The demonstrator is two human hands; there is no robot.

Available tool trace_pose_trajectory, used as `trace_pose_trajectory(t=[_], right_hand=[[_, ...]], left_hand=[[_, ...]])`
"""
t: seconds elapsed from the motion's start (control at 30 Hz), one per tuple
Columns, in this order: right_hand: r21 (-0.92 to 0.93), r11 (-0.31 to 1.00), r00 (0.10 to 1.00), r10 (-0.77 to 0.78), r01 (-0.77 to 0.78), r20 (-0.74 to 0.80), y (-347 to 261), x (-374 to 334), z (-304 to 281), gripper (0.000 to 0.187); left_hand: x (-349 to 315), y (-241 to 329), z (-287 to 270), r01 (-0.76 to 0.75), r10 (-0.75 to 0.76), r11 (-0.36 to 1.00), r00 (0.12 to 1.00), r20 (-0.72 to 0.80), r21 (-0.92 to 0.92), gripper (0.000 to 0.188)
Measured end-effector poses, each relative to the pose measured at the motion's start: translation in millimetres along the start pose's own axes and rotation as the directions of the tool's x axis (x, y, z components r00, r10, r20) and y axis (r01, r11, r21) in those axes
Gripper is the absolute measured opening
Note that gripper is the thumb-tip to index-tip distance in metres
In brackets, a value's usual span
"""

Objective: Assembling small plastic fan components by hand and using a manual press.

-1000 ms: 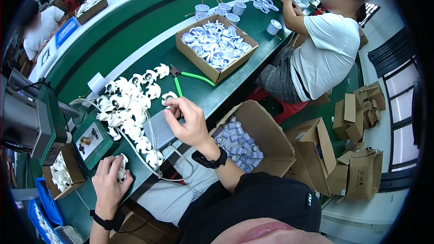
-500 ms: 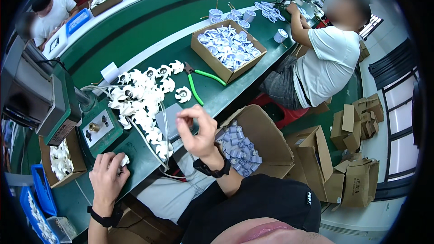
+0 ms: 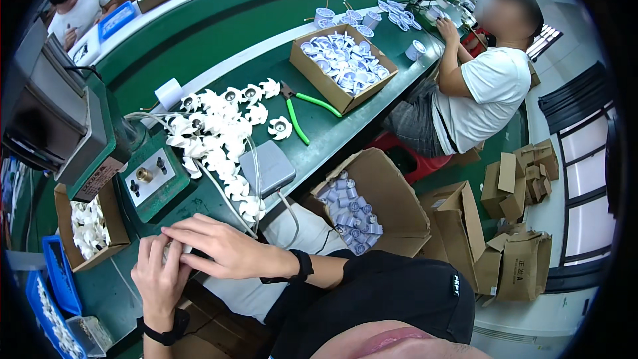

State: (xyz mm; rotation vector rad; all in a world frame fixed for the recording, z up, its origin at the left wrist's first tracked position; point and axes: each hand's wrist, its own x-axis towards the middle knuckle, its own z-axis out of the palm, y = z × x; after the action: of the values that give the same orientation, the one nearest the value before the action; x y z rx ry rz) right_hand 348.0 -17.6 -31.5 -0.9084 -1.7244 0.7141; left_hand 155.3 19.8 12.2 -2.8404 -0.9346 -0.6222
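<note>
At the near edge of the green table, my left hand is closed around a small white impeller, which the fingers mostly hide. My right hand reaches across from the right, its fingers pressed together at the same part, against the left fingertips. Beyond my hands lies a loose pile of white impellers, with one impeller apart at its right. Just left of the pile stands a green press base, its metal plate bearing a brass fitting.
A grey box with cables lies right of my hands. Green-handled pliers and a carton of pale-blue parts are farther off. Boxed white impellers and blue trays stand left. A co-worker sits at the right.
My right hand has come down and left from above the grey box, its raised fingers now meeting my left hand at the impeller. The view has shifted slightly.
</note>
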Motion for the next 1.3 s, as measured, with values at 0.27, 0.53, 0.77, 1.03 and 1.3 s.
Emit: trace_pose_trajectory(t=[0.27,0.53,0.77,1.03,1.3], right_hand=[[-0.028,0.997,0.995,0.071,-0.073,-0.065,18,13,16,0.050],[-0.009,0.997,0.995,0.074,-0.075,-0.063,27,17,11,0.033],[-0.056,0.997,0.998,0.052,-0.050,0.041,23,17,9,0.036],[-0.021,0.987,0.986,0.158,-0.159,-0.047,19,17,11,0.037],[-0.039,0.985,0.985,0.165,-0.166,-0.047,11,21,9,0.037]], left_hand=[[-2,-15,17,0.067,-0.067,0.998,0.998,0.000,-0.021,0.054],[-2,-30,21,0.163,-0.160,0.982,0.986,0.043,-0.099,0.048],[-11,-41,15,0.210,-0.206,0.978,0.966,0.153,-0.012,0.053],[-13,-40,-5,0.313,-0.300,0.948,0.939,0.168,-0.056,0.051],[-16,-43,-14,0.336,-0.311,0.931,0.935,0.169,-0.145,0.036]])
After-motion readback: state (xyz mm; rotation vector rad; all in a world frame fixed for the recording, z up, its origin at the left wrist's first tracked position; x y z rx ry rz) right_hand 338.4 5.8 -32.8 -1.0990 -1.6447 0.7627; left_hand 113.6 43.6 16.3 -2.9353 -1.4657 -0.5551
